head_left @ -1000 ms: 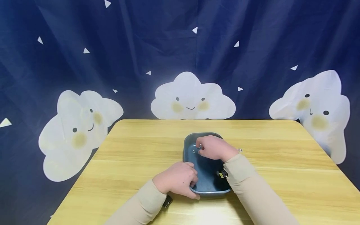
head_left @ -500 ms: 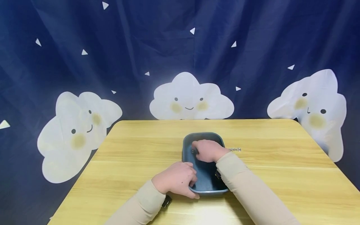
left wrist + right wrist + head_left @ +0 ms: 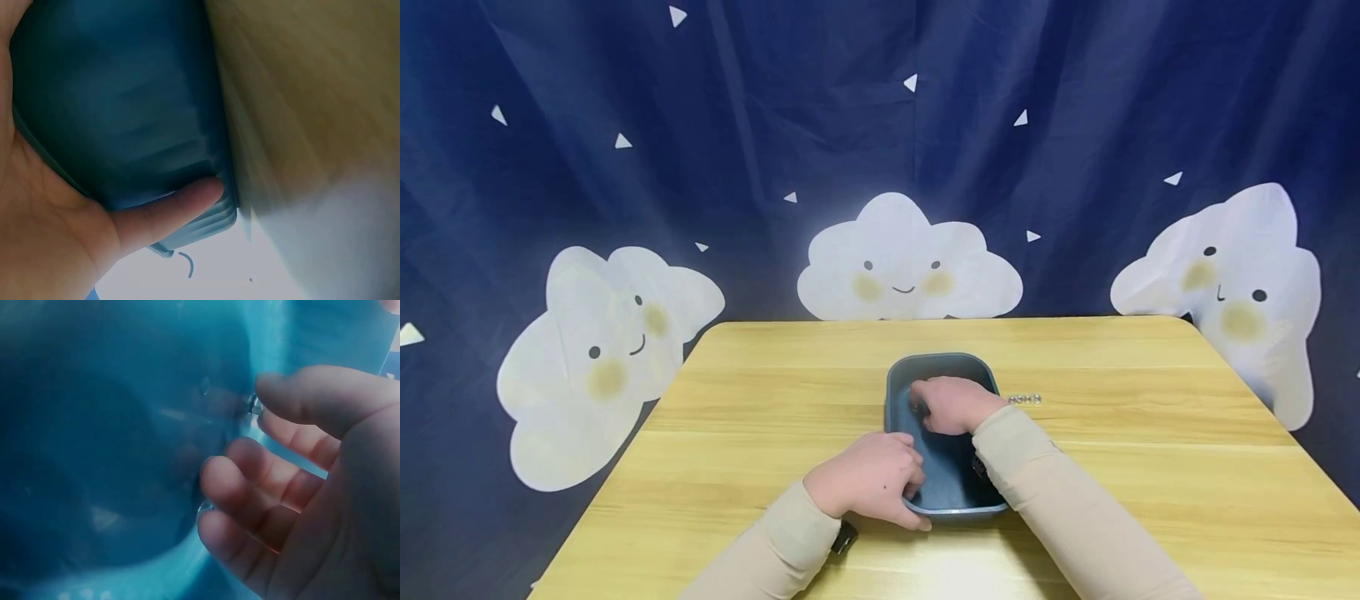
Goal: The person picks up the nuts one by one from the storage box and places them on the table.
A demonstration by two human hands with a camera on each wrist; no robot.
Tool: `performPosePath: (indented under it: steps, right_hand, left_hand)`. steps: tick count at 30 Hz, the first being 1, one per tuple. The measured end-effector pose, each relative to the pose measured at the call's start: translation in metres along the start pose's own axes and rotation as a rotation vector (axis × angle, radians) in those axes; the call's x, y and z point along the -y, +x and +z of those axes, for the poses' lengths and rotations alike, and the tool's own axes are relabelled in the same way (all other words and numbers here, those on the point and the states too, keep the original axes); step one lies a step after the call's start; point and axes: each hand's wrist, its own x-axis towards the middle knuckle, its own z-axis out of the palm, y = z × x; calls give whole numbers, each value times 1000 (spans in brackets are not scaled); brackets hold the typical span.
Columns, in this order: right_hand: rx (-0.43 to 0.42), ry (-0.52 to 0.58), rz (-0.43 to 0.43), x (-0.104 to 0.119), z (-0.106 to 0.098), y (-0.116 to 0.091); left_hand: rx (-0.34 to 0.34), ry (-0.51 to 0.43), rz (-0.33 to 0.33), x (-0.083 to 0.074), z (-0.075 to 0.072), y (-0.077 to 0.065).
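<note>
While the table (image 3: 737, 475) is bearing the blue box (image 3: 946, 483), the left hand (image 3: 874, 477) is gripping its near left wall and the right hand (image 3: 957, 406) is blocking part of its inside. There, hidden from the head view, thumb and forefinger are pinching a blurred bead (image 3: 255, 405); more beads (image 3: 1028, 399) are lying just right of the box.

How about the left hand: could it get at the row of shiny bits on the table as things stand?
Probably not easily: the left hand holds the bin, and the bin and right arm lie between it and the shiny bits.
</note>
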Motion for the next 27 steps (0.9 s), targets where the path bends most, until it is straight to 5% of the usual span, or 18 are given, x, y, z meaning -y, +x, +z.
performPosePath:
  steps: [27]
  right_hand:
    - [39,24,-44,-2,3,-2]
  left_hand:
    - [-11,-28,-2,-2,-5,-1]
